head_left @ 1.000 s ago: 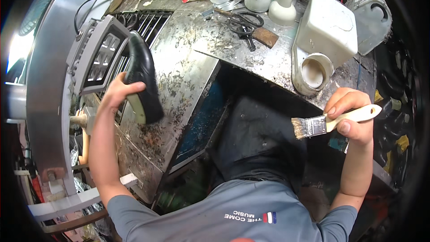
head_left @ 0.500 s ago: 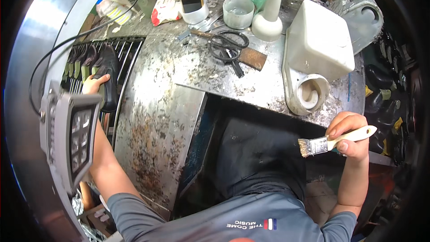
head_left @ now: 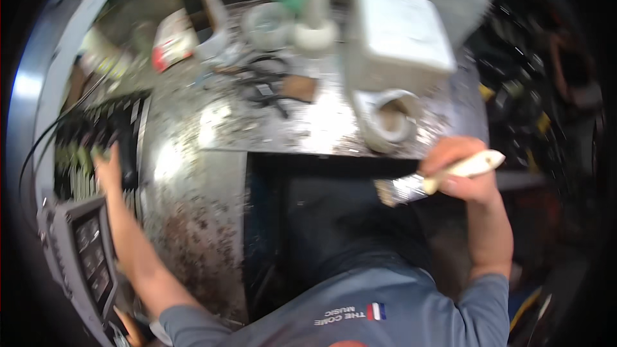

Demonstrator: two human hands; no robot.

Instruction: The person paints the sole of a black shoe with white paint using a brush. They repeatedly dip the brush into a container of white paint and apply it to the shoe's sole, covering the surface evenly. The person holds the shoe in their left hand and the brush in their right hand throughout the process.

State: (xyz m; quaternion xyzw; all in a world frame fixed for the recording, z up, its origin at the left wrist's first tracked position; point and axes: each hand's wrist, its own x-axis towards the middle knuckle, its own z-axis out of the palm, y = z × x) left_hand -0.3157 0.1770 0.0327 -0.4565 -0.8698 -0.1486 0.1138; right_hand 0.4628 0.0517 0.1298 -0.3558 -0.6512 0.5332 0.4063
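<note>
My right hand (head_left: 459,168) grips a paintbrush by its pale wooden handle (head_left: 477,164). Its short, stained bristles (head_left: 385,193) point left, over my lap. On the far left, my left hand (head_left: 108,166) reaches to a rack (head_left: 82,183) with a row of dark shoes (head_left: 87,138) that have greenish parts. Thumb and fingers look spread, though motion blurs them. A black shoe (head_left: 130,160) stands just right of that hand. On the bench, a white pot with a round cup (head_left: 393,119) stands beyond my right hand.
Black scissors (head_left: 263,77) and a brown block (head_left: 299,88) lie on the stained metal bench (head_left: 225,125). Behind them are a phone (head_left: 198,16), a clear bowl (head_left: 267,26) and a white bottle-shaped piece (head_left: 316,19). A grey lamp (head_left: 90,257) juts in at left. More dark shoes (head_left: 514,103) fill the right.
The view has swung, shifting the bench leftward and blurring it. My left hand has come off the black shoe, which stands to its right. My right hand keeps the brush.
</note>
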